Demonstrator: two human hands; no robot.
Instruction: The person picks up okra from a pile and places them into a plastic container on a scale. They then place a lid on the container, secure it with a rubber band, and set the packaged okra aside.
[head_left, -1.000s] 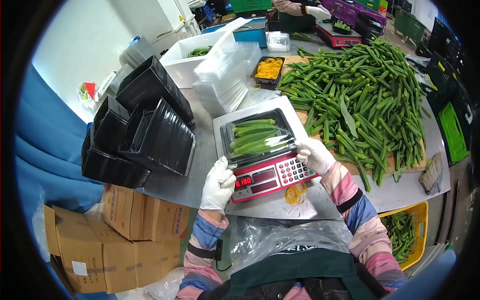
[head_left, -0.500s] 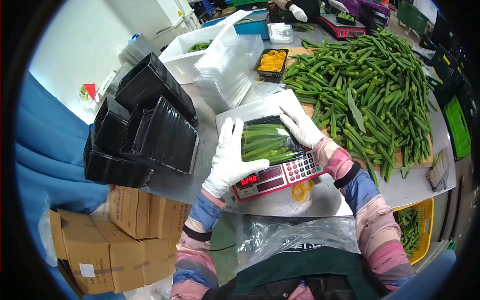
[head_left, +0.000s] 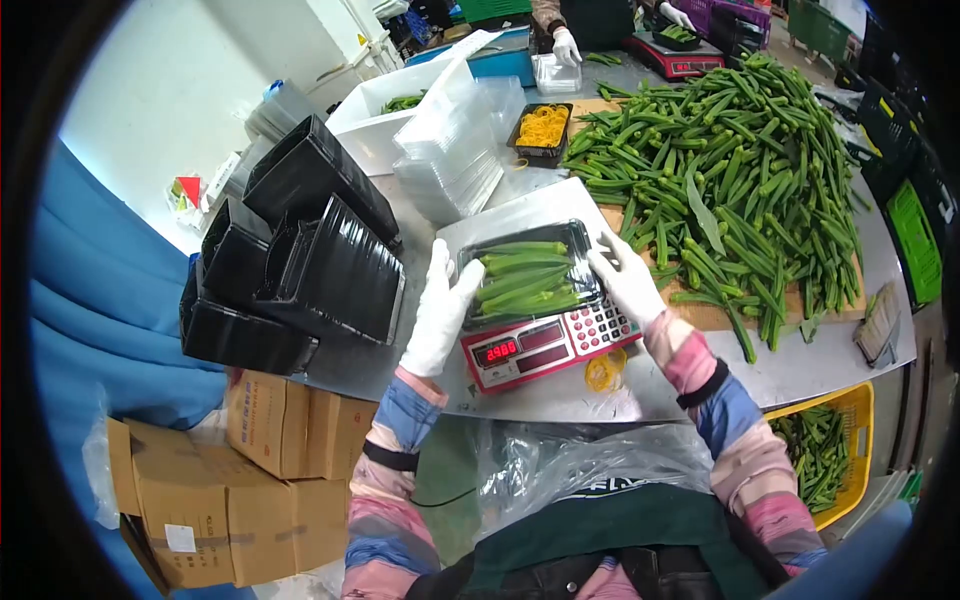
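Observation:
A black tray of green okra under a clear lid rests on the silver plate of a red-and-white digital scale. The scale's red display is lit, its digits smeared. My left hand, in a white glove, is open at the tray's left side, thumb near the rim and fingers pointing away from me. On the opposite side my right hand, also gloved, is open with its fingers stretched out beside the right rim. Whether either hand touches the tray is hard to see. Yellow rubber bands lie by the scale's front right.
A large okra heap covers a board at right. Stacked clear lids, a box of rubber bands and a white bin stand behind. Black trays are stacked at left. A co-worker's gloved hand shows at the back.
Both hands have eased outward from the top of the tray to its sides, uncovering more of the lid. The scale's reading has changed from 0.290. The co-worker's hand has moved left and down.

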